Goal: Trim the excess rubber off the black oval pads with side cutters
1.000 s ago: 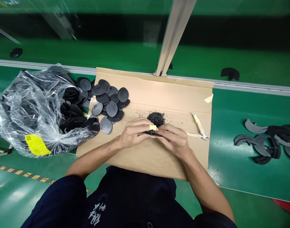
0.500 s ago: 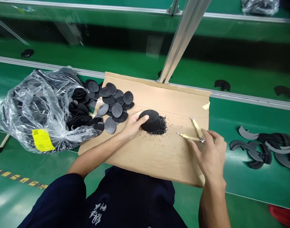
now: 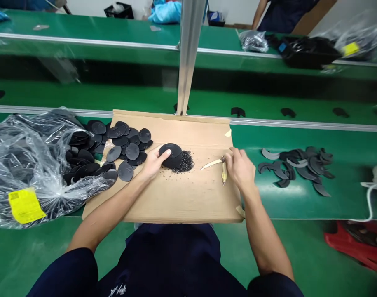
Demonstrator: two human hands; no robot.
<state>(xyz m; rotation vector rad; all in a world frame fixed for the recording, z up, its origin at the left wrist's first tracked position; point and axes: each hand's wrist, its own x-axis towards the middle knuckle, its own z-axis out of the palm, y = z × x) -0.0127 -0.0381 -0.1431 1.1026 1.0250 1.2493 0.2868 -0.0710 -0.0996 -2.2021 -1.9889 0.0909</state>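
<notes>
My left hand (image 3: 153, 162) grips a black round plastic disc (image 3: 172, 154) on the cardboard sheet (image 3: 182, 198), beside a small heap of black shavings (image 3: 186, 161). My right hand (image 3: 240, 169) has its fingers closed on the head of yellow-handled cutting pliers (image 3: 219, 167), whose handles spread over the cardboard. To the left lies a pile of black discs (image 3: 126, 146), spilling from a clear plastic bag (image 3: 33, 161).
Black crescent-shaped offcuts (image 3: 299, 167) lie on the green bench to the right. An aluminium post (image 3: 188, 53) rises behind the cardboard. Beyond the rail runs a belt with black pieces (image 3: 237, 111). Another person's arm (image 3: 261, 10) and bags sit at the far bench. A red object (image 3: 355, 243) lies lower right.
My hands separated: the left carried the disc down beside the shavings, and the right reached over and closed on the pliers. The camera tilted up, showing the far bench.
</notes>
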